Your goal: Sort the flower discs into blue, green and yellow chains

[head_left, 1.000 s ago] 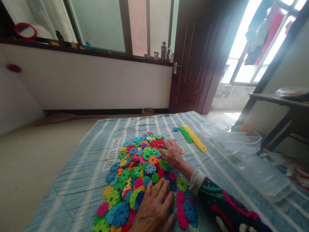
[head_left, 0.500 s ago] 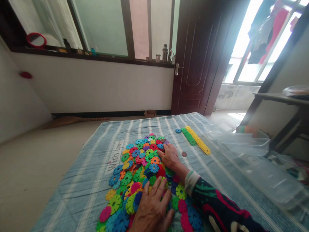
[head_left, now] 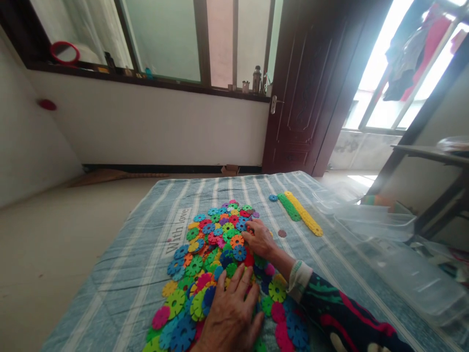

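Both hands are on a pile of colorful notched plastic discs [head_left: 194, 265], snowflake-shaped building pieces heaped on a striped cloth. My left hand [head_left: 232, 310] lies palm down on the near part of the pile, fingers spread, beside yellow-green and dark blue discs. Farther out, my right hand [head_left: 261, 239] reaches in from the right over the pile's far right side. Its fingers are bent, with thumb and index fingertips apart near a blue disc [head_left: 242, 224] and an orange disc [head_left: 237, 241]. Nothing shows held in either hand; the right palm's underside is hidden.
Right of the pile lie a yellow row of discs [head_left: 303, 213], a green row [head_left: 289, 207], a blue disc [head_left: 273, 198] and a brown disc [head_left: 282, 233]. Clear plastic boxes [head_left: 410, 274] stand at the right edge. A brown door [head_left: 298, 93] is beyond.
The right hand's fingers have curled in a little over the far side of the pile. My left hand rests almost where it was. The whole view has shifted slightly.
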The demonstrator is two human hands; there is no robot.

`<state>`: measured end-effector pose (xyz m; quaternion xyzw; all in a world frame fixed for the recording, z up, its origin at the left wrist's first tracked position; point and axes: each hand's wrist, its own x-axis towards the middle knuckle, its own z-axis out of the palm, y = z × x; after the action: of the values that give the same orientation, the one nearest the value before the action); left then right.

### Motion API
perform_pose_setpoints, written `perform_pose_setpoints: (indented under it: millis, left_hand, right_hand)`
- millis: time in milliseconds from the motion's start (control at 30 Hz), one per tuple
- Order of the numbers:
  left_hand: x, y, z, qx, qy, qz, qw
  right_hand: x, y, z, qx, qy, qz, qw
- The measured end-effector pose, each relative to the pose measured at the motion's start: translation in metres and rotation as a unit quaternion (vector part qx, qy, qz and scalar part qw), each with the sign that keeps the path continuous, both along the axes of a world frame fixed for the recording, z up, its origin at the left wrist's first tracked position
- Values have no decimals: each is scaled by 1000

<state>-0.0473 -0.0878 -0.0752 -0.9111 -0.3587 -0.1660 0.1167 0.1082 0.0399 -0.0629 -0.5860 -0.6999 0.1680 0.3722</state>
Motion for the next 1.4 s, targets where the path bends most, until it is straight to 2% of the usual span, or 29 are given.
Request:
perform_pose_setpoints:
  millis: [133,233,300,367,533,733,833,967,1133,1300,1400]
  left_hand:
    - [2,-2,6,-19,-1,4,1000]
    - [4,-3,9,-32,-2,9,999]
    - [5,-4,9,-36,1,10,999]
    - [6,-4,9,-34,1,11,999]
    - [5,-4,6,-29,-12,13,999]
    - [5,-4,7,-36,0,10,999]
    - [5,-3,5,-35,-9,7,999]
    - [4,-1,0,-30,-17,-2,999]
    - [3,-3,-3,-24,-3,-3,1000]
    - [7,-6,-10,0,-21,34,999]
    - [6,-3,-15,19,-21,13,1000]
  right_hand:
    - [24,-4,-3,-1,-54,-68,996]
    - [45,-12,-11,-30,-107,-133,985]
    - [49,-20,-16,-44,-119,-151,980]
    - [44,-28,-20,-41,-111,-134,984]
    - [19,-33,-13,8,-26,-21,999]
    - [23,-22,-10,36,43,16,998]
    - [26,-12,-10,44,30,14,998]
    - [17,4,-1,37,-29,-5,999]
    - [5,20,12,1,-97,34,995]
    - [7,31,15,-10,-139,57,989]
    - [9,34,15,3,-133,78,988]
